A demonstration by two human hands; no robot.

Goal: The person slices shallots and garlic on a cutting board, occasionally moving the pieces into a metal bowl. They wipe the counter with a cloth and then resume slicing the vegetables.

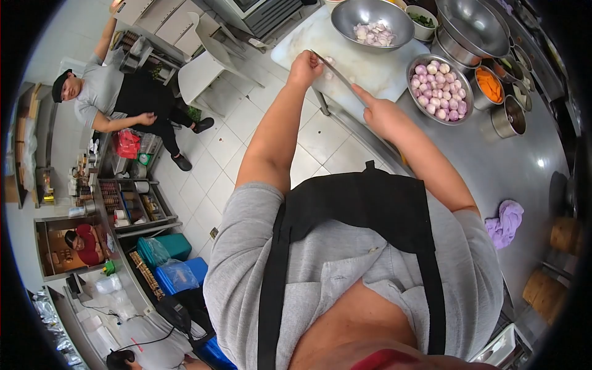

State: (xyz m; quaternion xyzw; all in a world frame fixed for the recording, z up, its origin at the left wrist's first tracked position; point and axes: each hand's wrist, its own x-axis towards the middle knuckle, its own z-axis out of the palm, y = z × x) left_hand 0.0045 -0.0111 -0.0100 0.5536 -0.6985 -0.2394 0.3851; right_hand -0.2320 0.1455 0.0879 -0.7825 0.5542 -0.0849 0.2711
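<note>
My right hand is closed on a long knife, its index finger stretched along the blade's back. At the knife's far end, my left hand is closed with its fingertips beside the blade tip; whatever they hold is hidden. Small pale shallot pieces lie by the blade on the white cutting board. A metal bowl with sliced shallots rests at the board's far side. To the right, peeled whole shallots fill another metal bowl.
Metal pots, orange slices and a bowl of greens stand at the right. A purple cloth lies on the steel table. Beyond a white chair, a person stands at left; two more people appear lower left.
</note>
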